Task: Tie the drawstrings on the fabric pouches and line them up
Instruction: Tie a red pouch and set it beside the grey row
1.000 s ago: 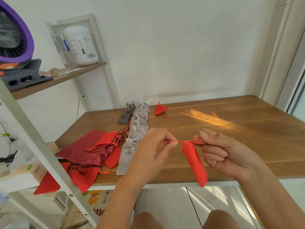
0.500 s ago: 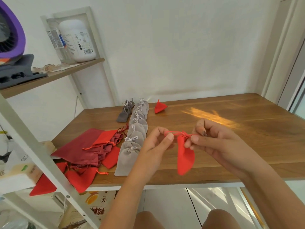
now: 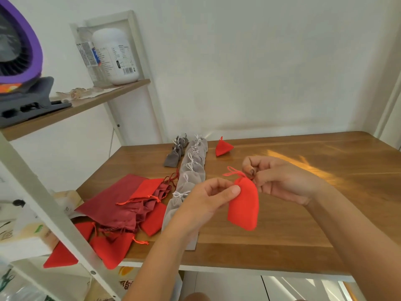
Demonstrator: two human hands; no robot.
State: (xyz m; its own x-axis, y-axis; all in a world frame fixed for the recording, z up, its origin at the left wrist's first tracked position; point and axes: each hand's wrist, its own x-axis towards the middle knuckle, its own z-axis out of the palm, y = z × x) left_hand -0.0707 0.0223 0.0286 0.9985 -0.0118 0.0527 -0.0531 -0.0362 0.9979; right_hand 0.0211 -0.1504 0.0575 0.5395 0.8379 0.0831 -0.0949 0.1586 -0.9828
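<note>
A small bright red pouch point(image 3: 245, 205) hangs in the air above the wooden table point(image 3: 303, 213), its neck gathered shut. My left hand point(image 3: 208, 198) pinches the pouch's upper left edge between thumb and forefinger. My right hand point(image 3: 280, 181) pinches the red drawstring at the neck; a loose loop of the drawstring point(image 3: 233, 172) sticks out to the upper left. A row of tied light grey pouches point(image 3: 191, 177) runs from the near edge toward the wall. One tied red pouch point(image 3: 222, 147) stands at the far end beside that row.
A heap of red and dark red untied pouches point(image 3: 130, 203) lies at the table's left, some hanging over the edge. Several small dark grey pouches point(image 3: 175, 152) sit left of the grey row. A white shelf frame point(image 3: 54, 213) with a white bottle point(image 3: 116, 55) and a purple fan point(image 3: 19, 46) stands at left.
The red pouch swung from edge-on to face-on and rose a little. Both hands came closer together; the drawstring, earlier stretched taut between them, now shows a slack loop at the neck.
</note>
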